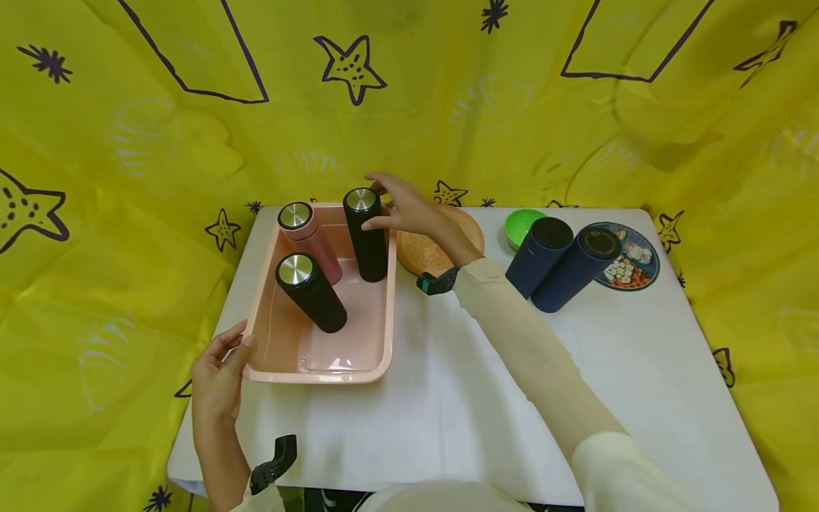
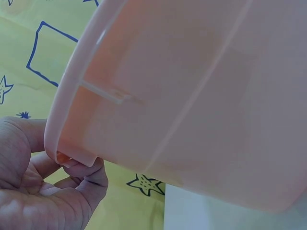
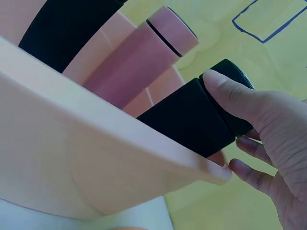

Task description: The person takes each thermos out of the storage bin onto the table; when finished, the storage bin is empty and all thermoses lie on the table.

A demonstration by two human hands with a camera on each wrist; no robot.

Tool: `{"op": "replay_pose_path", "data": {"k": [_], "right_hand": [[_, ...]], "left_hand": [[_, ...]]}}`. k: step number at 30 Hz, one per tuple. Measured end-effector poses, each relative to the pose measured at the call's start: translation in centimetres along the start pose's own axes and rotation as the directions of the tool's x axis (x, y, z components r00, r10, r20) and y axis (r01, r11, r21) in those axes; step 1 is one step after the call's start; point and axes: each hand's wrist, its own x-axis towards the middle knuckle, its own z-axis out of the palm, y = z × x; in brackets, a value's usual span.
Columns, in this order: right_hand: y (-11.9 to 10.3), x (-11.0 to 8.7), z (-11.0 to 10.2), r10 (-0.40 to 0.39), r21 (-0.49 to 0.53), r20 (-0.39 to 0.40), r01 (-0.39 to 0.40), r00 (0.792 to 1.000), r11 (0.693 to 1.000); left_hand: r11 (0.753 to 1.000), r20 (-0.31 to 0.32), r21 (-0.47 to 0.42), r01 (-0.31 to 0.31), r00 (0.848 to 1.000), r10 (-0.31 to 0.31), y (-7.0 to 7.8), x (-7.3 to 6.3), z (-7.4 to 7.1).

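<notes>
My left hand (image 1: 217, 377) grips the rim of a pink plastic basin (image 1: 256, 355) at its near left corner. In the left wrist view the thumb lies outside the rim (image 2: 64, 100) and the fingers curl under it. My right hand (image 1: 406, 206) holds the capped top of a black thermos bottle (image 1: 367, 245) standing at the basin's far right. The right wrist view has the thumb across the black cap (image 3: 228, 91), with other fingers behind and close to the rim. Also inside the basin are a pink thermos bottle (image 1: 323, 249) and a second black thermos bottle (image 1: 316, 302), tilted.
Right of the basin lies a round tan board (image 1: 470, 224), partly behind my right forearm. Beyond it are a green bowl (image 1: 520, 222), two dark blue bottles (image 1: 544, 252) and a patterned plate (image 1: 646, 267). Yellow printed cloth (image 1: 409, 128) hangs around the white table (image 1: 640, 398).
</notes>
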Motion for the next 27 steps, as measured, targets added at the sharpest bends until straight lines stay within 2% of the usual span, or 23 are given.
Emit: {"op": "replay_pose_path", "data": {"k": [3,10,22,27], "right_hand": [[0.0,0.4,0.3,-0.004,0.002,0.007,0.004,1.000,1.000],[0.1,1.0,1.1,-0.013,-0.068,0.006,0.014,1.000,0.998],[0.4,1.2,1.7,0.052,-0.022,0.030,-0.051,0.998,0.998],[0.7,1.2,1.9,0.056,-0.009,0.032,-0.056,0.998,0.998]], "left_hand": [[1.000,-0.001,-0.001,0.000,1.000,0.000,0.0,0.0,-0.1],[1.000,0.009,-0.011,0.006,1.000,-0.006,-0.1,0.1,-0.1],[1.000,0.014,-0.025,0.012,1.000,-0.012,-0.1,0.2,-0.2],[0.999,0.015,-0.032,0.008,1.000,-0.007,-0.1,0.2,-0.2]]}}
